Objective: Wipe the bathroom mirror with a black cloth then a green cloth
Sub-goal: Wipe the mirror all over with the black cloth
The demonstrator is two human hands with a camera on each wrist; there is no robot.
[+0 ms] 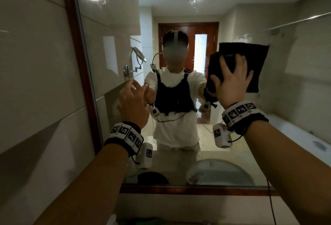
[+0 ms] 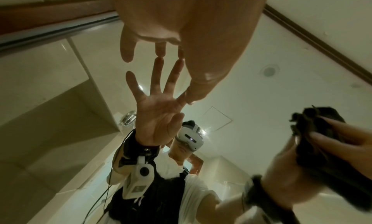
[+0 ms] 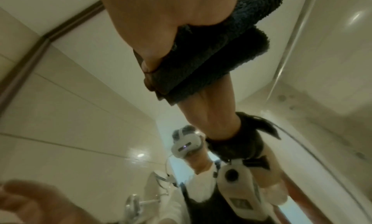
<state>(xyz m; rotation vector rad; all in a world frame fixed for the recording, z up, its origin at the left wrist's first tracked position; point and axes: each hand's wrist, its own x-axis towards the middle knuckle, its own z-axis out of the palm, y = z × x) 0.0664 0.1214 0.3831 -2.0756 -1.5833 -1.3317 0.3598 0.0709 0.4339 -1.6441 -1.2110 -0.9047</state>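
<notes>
Head view: right hand (image 1: 231, 83) presses black cloth (image 1: 222, 69) on mirror (image 1: 179, 1).

The right hand (image 1: 231, 79) covers the middle of the fluffy black cloth (image 1: 258, 63), hiding the contact area against the wood-framed bathroom mirror (image 1: 179, 10). In the right wrist view, the left hand (image 3: 36, 200) is blurred and cut off at the bottom edge. A green item (image 1: 152, 222) at the head view's lower edge is cropped and unidentifiable.
</notes>
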